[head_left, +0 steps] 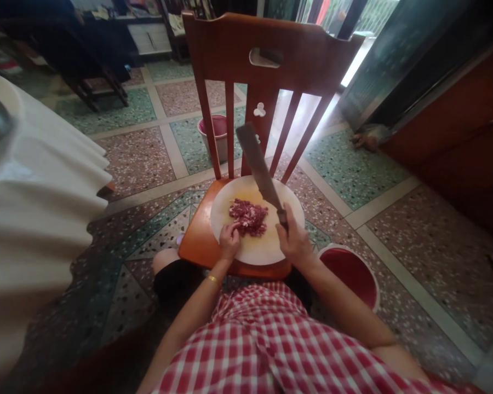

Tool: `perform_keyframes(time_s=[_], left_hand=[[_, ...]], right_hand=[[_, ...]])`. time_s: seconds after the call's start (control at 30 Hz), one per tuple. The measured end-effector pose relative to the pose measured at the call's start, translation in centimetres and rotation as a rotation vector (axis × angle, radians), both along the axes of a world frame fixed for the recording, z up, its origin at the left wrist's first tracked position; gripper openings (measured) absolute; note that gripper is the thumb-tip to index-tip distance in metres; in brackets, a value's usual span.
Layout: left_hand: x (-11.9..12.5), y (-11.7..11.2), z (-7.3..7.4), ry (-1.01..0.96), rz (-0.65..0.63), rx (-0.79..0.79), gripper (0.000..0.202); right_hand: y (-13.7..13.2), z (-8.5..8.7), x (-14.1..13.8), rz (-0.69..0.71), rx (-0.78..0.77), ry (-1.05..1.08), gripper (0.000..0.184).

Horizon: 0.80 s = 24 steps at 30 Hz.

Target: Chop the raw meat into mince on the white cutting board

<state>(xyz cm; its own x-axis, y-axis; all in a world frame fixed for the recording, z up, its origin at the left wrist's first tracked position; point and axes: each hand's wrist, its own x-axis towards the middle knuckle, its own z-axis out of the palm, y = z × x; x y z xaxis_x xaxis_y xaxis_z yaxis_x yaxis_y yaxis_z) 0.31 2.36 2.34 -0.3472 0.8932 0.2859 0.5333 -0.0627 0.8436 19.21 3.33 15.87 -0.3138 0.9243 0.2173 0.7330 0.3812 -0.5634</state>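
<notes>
A round white cutting board (279,243) rests on the seat of a wooden chair, yellowish towards its middle. Chopped red meat (250,218) lies in a heap left of the board's centre. My left hand (230,241), with a gold band on the wrist, has its fingers curled against the near left edge of the meat; their tips are partly hidden. In my right hand (293,241) is the handle of a cleaver (258,161). Its dark blade is raised over the board, pointing away and to the left, apart from the meat.
The wooden chair's back (230,46) rises behind the board. A red-lined bucket (349,276) stands at the right by my leg, and another bin (219,134) stands behind the chair. A cloth-covered table (45,202) is on the left. A glass door lies far right.
</notes>
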Motion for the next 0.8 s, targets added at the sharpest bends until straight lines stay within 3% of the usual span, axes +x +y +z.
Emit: perform_keyframes(time_s=[0.13, 0.2, 0.37, 0.57, 0.73, 0.8], left_hand=[[-0.1, -0.1, -0.5, -0.003, 0.006, -0.002, 0.027], [-0.2, -0.1, -0.7, 0.020, -0.013, -0.012, 0.026], [-0.1, -0.1, -0.8, 0.051, -0.039, 0.007, 0.025], [-0.2, -0.1, -0.9, 0.054, -0.027, -0.004, 0.025], [-0.2, -0.2, -1.0, 0.078, -0.046, 0.017, 0.025], [-0.2, -0.2, -1.1, 0.079, -0.039, 0.025, 0.025]], right_hand=[[0.4, -3.9, -1.2, 0.030, -0.336, -0.203, 0.055], [0.7, -4.0, -0.7, 0.048, -0.393, -0.229, 0.054], [0.2, -1.6, 0.0, 0.098, -0.173, -0.021, 0.053], [-0.1, -3.6, 0.4, 0.069, -0.363, -0.109, 0.049], [-0.4, -1.9, 0.3, 0.070, -0.140, -0.028, 0.052], [-0.6, -2.2, 0.0, 0.046, -0.171, -0.114, 0.052]])
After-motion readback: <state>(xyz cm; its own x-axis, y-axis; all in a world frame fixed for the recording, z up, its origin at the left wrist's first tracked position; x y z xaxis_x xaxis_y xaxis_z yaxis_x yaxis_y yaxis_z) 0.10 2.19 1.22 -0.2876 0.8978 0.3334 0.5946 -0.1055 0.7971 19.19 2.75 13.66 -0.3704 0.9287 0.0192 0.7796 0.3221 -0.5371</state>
